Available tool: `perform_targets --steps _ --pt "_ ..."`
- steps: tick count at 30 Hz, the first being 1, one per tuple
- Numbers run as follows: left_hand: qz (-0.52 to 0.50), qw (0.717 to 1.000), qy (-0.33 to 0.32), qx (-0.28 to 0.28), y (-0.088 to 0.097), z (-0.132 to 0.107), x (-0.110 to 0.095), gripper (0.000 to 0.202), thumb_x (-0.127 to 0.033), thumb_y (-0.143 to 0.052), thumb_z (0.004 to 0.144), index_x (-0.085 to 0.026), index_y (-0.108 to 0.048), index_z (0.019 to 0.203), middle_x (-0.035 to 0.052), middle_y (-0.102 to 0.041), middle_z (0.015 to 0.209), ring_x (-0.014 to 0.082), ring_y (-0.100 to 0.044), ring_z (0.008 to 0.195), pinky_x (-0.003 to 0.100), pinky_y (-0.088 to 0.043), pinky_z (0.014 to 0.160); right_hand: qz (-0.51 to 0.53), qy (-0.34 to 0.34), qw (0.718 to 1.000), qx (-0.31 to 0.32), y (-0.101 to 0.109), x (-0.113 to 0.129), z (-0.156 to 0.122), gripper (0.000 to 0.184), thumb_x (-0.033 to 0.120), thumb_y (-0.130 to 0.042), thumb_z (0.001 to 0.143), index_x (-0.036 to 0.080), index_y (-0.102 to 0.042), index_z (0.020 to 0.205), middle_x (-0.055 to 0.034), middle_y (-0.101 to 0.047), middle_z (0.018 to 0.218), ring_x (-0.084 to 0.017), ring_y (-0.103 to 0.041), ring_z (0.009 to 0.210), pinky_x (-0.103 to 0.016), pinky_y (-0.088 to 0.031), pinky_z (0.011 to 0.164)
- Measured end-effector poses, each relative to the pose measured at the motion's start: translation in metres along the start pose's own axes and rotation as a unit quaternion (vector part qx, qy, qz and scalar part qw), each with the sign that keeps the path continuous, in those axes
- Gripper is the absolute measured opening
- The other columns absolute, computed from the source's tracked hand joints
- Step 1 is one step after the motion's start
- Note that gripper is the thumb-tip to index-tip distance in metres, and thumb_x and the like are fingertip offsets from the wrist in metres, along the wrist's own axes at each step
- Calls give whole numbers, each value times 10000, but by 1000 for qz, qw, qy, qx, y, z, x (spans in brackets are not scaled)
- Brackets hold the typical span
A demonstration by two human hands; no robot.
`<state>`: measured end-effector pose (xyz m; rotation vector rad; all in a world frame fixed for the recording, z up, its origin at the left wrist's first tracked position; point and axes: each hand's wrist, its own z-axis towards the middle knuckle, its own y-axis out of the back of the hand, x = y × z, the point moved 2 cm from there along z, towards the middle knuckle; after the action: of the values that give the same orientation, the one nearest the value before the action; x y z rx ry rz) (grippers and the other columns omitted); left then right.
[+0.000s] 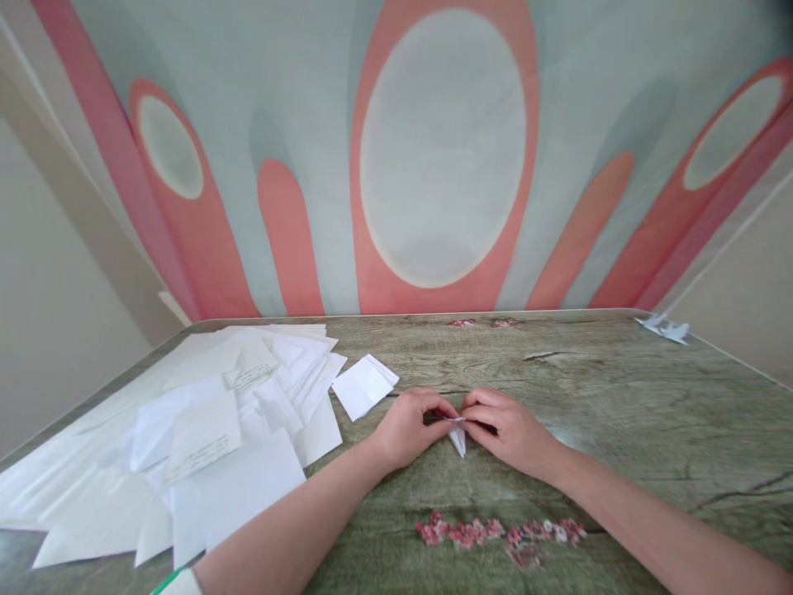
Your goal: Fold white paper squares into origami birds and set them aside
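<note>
A small piece of folded white paper is pinched between my two hands, its pointed end hanging down toward me just above or on the table. My left hand grips its upper left side with thumb and fingertips. From the other side, my right hand pinches its upper right edge. The fingertips of both hands nearly meet and hide the top of the fold. Left of my left hand lies a little stack of square white paper sheets.
Many loose white sheets, some with handwriting, cover the table's left side. Folded white paper shapes lie at the far right corner. Pink flower prints decorate the wood-look table. A patterned coral and grey cloth hangs behind.
</note>
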<state>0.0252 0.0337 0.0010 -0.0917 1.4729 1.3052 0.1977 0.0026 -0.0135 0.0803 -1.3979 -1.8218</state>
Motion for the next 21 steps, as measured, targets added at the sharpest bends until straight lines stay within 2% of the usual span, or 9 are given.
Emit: perform_targets --steps 9,21 --pt "28 1000 0 -6 -2 -1 0 96 -156 -575 752 -179 -655 802 4 -636 771 136 -571 759 222 -426 714 0 0 1000 -15 1 3 0 166 222 -498 857 200 -648 789 -39 -583 785 -160 -545 752 -282 -426 692" --pt "7 1000 26 1 -4 -1 0 157 -160 -545 766 -183 -649 881 4 -658 791 130 -579 716 211 -432 683 19 -43 999 -15 1 3 2 108 217 -508 851 196 -596 793 -32 -562 795 -155 -536 741 -276 -425 677"
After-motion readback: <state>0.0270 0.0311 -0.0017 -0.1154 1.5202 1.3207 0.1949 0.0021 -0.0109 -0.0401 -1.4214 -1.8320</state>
